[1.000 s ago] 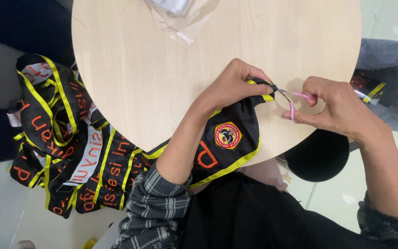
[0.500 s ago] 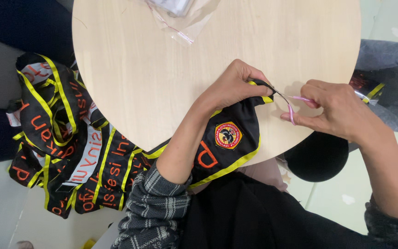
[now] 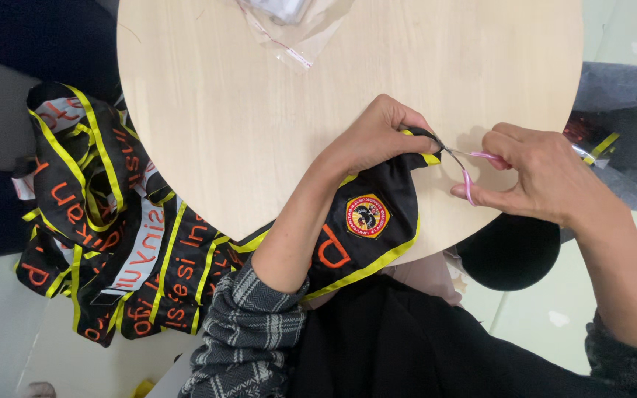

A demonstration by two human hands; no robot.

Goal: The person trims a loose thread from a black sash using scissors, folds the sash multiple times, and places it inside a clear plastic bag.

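Fingers of the left hand are curled and pinched over the top corner of a black sash, pressing it against the table. Fingers of the right hand are closed through the pink handles of small scissors, whose thin blades meet the sash corner just beside the left fingertips.

The largest thing in view is a round, pale wooden table filling the far part of the scene. To the left, hanging off the table's edge, lies a heap of more black sashes with yellow borders and orange lettering. The sash in hand crosses the table's near right edge and drops toward the person's lap; it has a yellow trim and a round embroidered badge. At the far edge sits a clear plastic bag, crumpled.

The sash looks soft, light and floppy, likely to slide or bunch unless held down. A firm pinch close to the cutting point, on the stiffer trimmed edge, seems the best hold. The scissors look small, light and rigid, sharp at the tips, and are best held by the handle loops.
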